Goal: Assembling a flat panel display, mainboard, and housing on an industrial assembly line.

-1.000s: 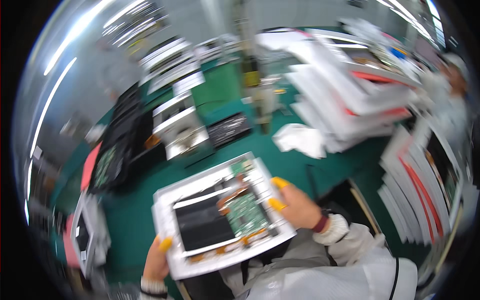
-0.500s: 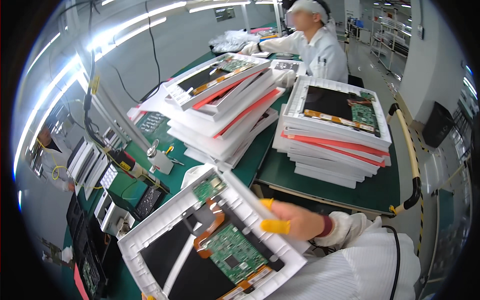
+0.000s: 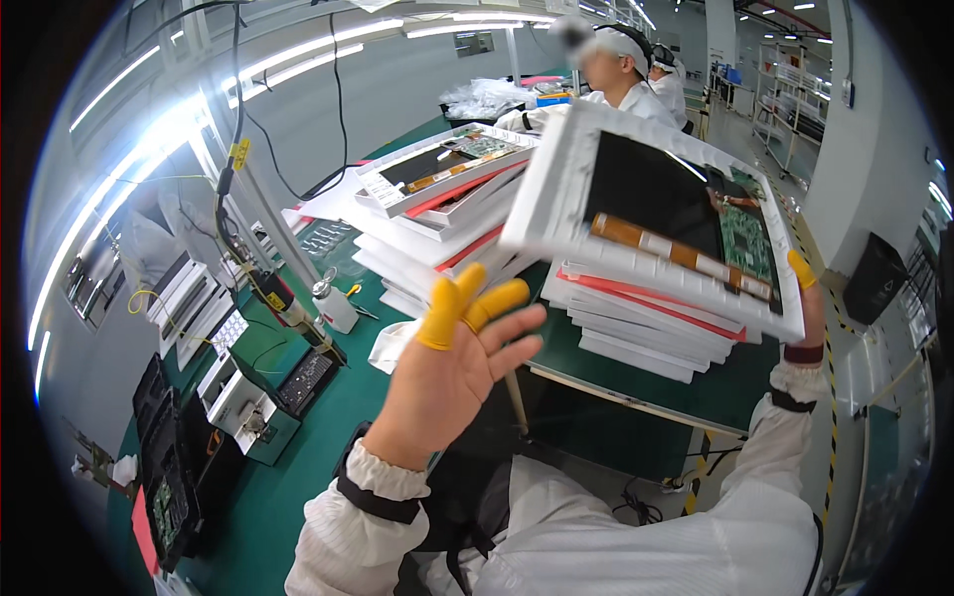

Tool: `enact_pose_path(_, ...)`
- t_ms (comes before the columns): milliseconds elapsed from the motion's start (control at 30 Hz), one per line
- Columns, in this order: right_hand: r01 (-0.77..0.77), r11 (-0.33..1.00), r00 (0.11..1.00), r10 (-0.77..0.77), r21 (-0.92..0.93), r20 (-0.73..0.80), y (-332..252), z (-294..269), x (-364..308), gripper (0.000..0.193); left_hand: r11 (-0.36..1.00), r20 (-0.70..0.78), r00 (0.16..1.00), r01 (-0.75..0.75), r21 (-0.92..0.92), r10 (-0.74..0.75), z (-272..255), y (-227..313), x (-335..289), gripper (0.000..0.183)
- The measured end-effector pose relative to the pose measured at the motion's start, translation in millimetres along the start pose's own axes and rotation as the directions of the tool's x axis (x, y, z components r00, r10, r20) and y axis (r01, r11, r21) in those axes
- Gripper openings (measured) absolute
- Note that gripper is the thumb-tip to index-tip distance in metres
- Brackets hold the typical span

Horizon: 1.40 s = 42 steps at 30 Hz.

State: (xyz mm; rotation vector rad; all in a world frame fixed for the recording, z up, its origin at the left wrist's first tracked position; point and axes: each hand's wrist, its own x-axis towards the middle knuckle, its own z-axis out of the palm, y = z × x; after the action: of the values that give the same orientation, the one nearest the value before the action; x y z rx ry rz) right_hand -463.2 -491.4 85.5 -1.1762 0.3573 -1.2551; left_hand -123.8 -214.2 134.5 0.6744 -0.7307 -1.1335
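My right hand (image 3: 811, 310), a yellow finger cot on it, grips the right edge of a display panel (image 3: 651, 189) in a white frame. The panel is tilted, with a black back, an orange-brown strip along its near side and a green circuit board (image 3: 747, 243) at the right. It is over the right-hand stack (image 3: 646, 333) of white sheets and red-pink layers, hiding the top; I cannot tell whether it touches. My left hand (image 3: 447, 363) is raised in front of me, palm showing, fingers spread and empty, with yellow finger cots.
Another stack (image 3: 427, 233) of framed panels stands on the green bench to the left. A white bottle (image 3: 334, 308), a keyboard (image 3: 306, 382), a metal box (image 3: 248, 407) and an open black case (image 3: 179, 477) are nearer. A co-worker (image 3: 621, 74) is behind the stacks.
The panel in front of me is gone from there, and my right hand has moved up and right with a panel over the right stack. My left hand has come up empty.
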Motion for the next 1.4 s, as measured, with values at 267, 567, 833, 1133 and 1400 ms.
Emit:
enact_pose_path(267, -0.02, 0.997, 0.985, 0.007, -0.078, -0.17, 23.8, -66.2, 63.1, 0.033, 0.872, -0.107, 0.941, 0.338, 0.353, -0.322, -62.7, -34.7, -30.9, 0.044)
enact_pose_path(567, -0.135, 0.978, 0.982, 0.11, -0.161, -0.153, 26.8, -49.7, 71.1, 0.024, 0.851, -0.212, 0.916, 0.396, 0.346, -0.34, -96.8, -35.0, -47.8, 0.035)
enact_pose_path(833, -0.256, 0.901, 0.962, 0.203, -0.35, -0.182, 12.1, -44.9, 74.7, 0.024, 0.864, -0.224, 0.924, 0.372, 0.34, -0.309, -118.5, -34.2, -64.6, 0.035)
enact_pose_path(1133, -0.099, 0.369, 0.97, -0.171, -0.924, -0.172, 6.4, -69.0, 62.2, 0.031, 0.881, -0.283, 0.917, 0.362, 0.304, -0.28, -135.7, -26.6, -102.0, 0.037)
enact_pose_path(1400, 0.655, 0.654, 0.755, -0.594, -0.38, 0.279, 86.5, 137.9, -47.7, 0.02, 0.886, -0.441, 0.874, 0.356, 0.296, -0.204, -144.4, -27.4, -132.7, 0.034)
